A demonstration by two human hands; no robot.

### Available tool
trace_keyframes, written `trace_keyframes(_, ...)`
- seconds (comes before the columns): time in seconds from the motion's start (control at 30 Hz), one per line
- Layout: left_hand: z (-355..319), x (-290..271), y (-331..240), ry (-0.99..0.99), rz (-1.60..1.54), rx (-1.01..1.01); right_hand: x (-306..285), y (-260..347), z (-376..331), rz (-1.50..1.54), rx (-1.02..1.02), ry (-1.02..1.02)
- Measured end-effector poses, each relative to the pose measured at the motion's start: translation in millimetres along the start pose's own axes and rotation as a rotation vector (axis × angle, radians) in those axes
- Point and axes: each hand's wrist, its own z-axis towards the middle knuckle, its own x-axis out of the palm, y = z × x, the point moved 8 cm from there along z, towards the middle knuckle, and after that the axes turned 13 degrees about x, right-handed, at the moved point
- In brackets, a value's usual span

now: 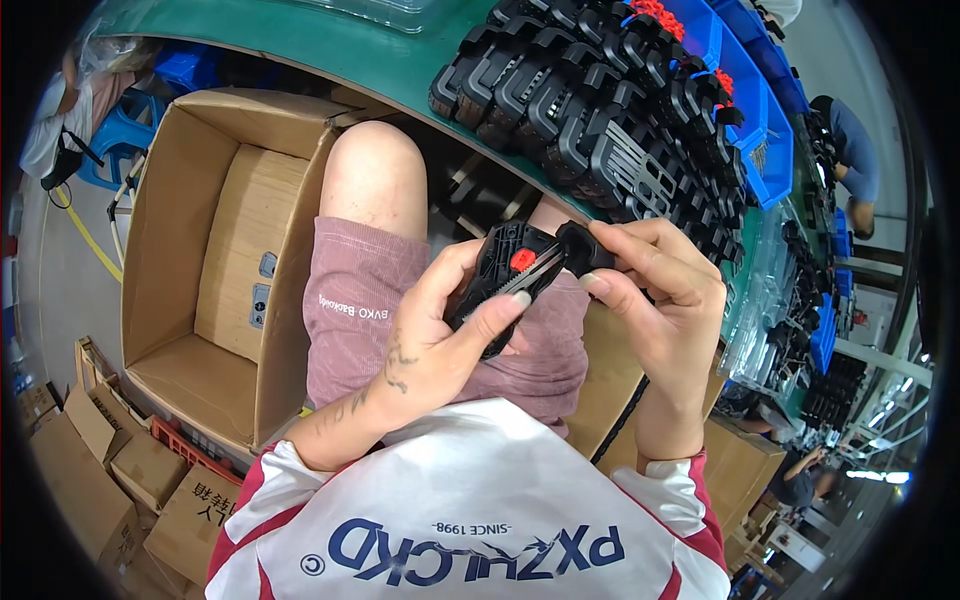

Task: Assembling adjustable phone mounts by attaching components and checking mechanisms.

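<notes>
Over my lap, my left hand (435,325) is closed round a black plastic tool body (490,268). A small red piece (523,260) sits in its face, and toothed metal strips (541,272) run slantwise beside it. My left thumb presses on the strips near their lower end. At the upper right end of the tool body, my right hand (665,290) pinches a rounded black end piece (581,247) between thumb and fingers. The end piece meets the metal strips; whether it is joined to the body cannot be made out.
Many black plastic housings (570,105) are stacked on the green tabletop (385,60) ahead. Blue bins (768,150) with red parts (660,18) stand beyond them. An open cardboard box (160,240) is at my left. Another person (853,150) is at the far right.
</notes>
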Motion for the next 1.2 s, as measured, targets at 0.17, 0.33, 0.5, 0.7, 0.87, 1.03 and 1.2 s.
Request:
trace_keyframes(0.17,-0.5,0.7,-6.9,-0.03,-0.001,-0.031,14.3,-22.2,3.3,0.53,0.218,0.237)
trace_keyframes(0.33,-2.8,0.7,-6.6,0.002,-0.021,-0.055,26.6,-37.3,5.8,0.835,0.227,0.37)
trace_keyframes(0.5,-2.9,4.5,-9.0,0.025,-0.039,-0.059,26.2,-34.6,4.2,0.909,0.205,0.347)
trace_keyframes(0.7,-1.3,11.9,-10.5,-0.03,-0.386,-0.03,23.1,-34.9,2.8,0.946,0.266,0.292)
trace_keyframes(0.87,2.4,7.7,-0.5,-0.042,-0.507,-0.118,21.7,-37.7,7.0,0.908,0.276,0.276)
trace_keyframes(1.03,3.9,2.1,2.1,0.073,-0.303,-0.149,23.7,-31.6,10.6,0.906,0.342,0.294)
trace_keyframes(1.2,6.9,-3.9,0.6,0.06,-0.117,-0.192,27.5,-27.9,12.5,0.919,0.289,0.33)
